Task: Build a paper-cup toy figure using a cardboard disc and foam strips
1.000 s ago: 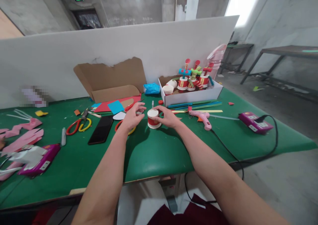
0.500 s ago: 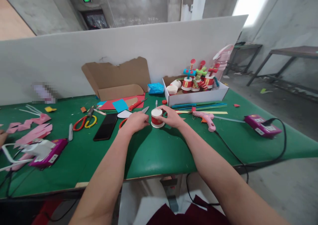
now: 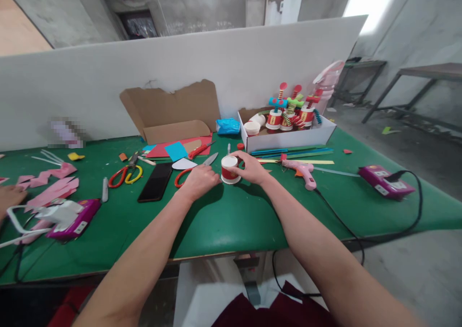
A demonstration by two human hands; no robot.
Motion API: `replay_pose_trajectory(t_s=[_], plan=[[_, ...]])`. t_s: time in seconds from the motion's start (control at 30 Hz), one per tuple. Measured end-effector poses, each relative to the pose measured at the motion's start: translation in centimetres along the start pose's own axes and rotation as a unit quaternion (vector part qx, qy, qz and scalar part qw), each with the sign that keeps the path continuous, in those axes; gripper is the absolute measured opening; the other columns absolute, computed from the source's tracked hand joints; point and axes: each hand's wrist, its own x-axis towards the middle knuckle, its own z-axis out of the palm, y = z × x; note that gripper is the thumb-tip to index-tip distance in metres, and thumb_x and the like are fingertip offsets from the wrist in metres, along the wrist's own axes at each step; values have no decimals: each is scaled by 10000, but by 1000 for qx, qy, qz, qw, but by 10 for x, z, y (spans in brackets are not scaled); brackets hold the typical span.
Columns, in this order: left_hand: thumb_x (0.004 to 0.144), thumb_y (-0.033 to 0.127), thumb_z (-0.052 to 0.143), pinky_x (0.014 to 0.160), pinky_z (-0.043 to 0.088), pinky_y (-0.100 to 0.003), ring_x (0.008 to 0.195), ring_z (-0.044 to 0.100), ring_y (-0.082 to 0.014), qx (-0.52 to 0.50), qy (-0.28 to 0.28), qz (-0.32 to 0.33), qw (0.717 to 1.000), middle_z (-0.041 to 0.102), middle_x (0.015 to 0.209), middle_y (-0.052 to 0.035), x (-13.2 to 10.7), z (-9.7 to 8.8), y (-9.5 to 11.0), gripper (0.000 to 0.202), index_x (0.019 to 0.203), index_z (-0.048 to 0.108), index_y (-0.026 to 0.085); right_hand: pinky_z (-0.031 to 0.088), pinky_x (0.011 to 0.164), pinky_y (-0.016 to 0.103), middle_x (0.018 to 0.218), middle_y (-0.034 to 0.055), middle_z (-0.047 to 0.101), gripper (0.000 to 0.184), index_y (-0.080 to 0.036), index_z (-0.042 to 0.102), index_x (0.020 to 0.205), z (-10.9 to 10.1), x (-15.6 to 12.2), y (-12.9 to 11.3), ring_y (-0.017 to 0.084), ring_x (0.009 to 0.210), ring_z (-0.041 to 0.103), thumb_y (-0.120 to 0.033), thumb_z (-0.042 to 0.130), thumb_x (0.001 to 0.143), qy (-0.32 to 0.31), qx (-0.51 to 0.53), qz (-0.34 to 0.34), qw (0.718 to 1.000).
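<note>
A small upside-down paper cup [image 3: 229, 170], white with a red band, stands on the green table [image 3: 231, 216]. My right hand [image 3: 251, 168] is wrapped round the cup's right side. Just left of the cup, my left hand [image 3: 199, 180] lies curled, knuckles up, over red-handled scissors [image 3: 179, 177]. The red loop shows to the left of the hand and the steel blade tip pokes out behind it.
A white box [image 3: 288, 138] of finished cup figures stands behind the cup, with coloured strips before it. A pink glue gun [image 3: 301, 169] and its cable lie right, a black phone [image 3: 156, 182] and other scissors [image 3: 124, 175] left. Another person's hand [image 3: 9, 197] is at far left.
My left hand came down from hovering open beside the cup and closed over the red-handled scissors. My right hand stayed on the cup. The view shifted a little.
</note>
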Motion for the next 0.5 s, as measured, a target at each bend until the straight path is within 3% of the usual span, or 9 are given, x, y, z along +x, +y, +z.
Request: replay_pose_trajectory(t_s=[0.2,0.5], plan=[[916,282,411,643,424,-368,627,570,-210,-19,39,15,999,571,566,-98,-1,7,-1,415,591,639,160,457,793,325,1028,74,625,332,-169,573,1040,0,0,0,181,857,573,-368,615,778,-1,-3,-4,1000],[930,342,381,655,428,-383,640,544,-203,-56,44,3,997,550,569,-94,-2,8,-3,459,588,634,168,456,807,334,1046,82,632,339,-165,570,1055,0,0,-1,192,883,578,-352,615,775,2,-7,0,1000]])
